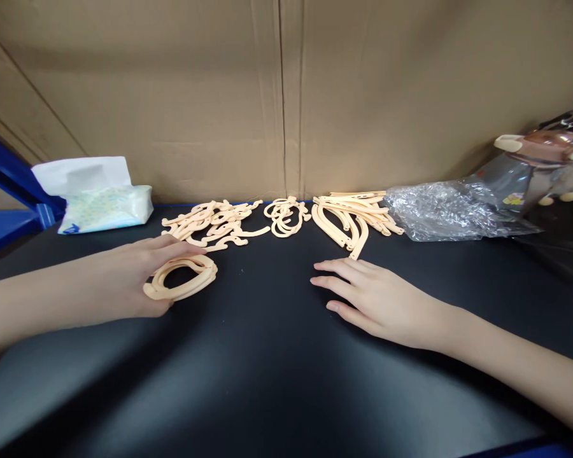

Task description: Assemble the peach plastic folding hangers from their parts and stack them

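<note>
At the left, my left hand (141, 277) is closed around the side of a stack of beige plastic rings (204, 280), the thumb below and the fingers above. The stack is held at the black tabletop (267, 356); whether it rests there I cannot tell. My right hand (375, 298) is palm down over the right part of the table, fingers stretched out and holding nothing. Just beyond its fingertips lie long, curved beige plastic strips (332, 226). A small heap of loop-shaped beige pieces (286, 219) lies at the back centre, and S-shaped, hook-like beige pieces (214, 222) are piled behind my left hand.
A tissue pack (106, 208) stands at the back left, by a blue metal frame (9, 219). Crumpled clear plastic (444, 210) lies at the back right, beside a brown-lidded clear container (530, 168). A cardboard wall (195, 102) closes off the back edge.
</note>
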Demonstrator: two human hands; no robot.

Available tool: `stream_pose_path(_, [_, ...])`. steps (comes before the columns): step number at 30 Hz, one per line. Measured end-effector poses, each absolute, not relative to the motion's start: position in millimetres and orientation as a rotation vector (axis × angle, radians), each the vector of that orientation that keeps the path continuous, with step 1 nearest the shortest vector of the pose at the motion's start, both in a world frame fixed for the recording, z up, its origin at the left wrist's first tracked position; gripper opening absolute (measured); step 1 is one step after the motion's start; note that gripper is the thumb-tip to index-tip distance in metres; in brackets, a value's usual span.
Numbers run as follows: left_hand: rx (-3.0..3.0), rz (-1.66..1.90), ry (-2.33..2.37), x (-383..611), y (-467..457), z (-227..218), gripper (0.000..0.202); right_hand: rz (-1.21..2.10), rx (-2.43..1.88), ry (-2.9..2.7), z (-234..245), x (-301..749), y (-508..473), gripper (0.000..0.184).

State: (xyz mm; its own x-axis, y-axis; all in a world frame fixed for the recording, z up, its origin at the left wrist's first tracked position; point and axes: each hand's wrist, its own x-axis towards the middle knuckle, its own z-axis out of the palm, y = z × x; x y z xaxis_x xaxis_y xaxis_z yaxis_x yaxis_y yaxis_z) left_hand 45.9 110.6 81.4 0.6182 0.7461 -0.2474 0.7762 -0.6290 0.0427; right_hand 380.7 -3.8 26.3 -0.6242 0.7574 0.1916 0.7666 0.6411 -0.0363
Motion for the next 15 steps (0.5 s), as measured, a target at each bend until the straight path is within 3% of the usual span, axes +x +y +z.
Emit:
stream_pose_path(9, [2.726,-0.344,1.358,37.3,117.0,72.3,0.070,-0.100,-1.237,-2.665,24.4,381.0,-2.9,0.034])
stream_pose_path(15, [2.812,-0.258,1.273,35.6,115.8,69.9,0.065,-0.102,-1.237,-2.657,23.7,380.8,-2.7,0.035])
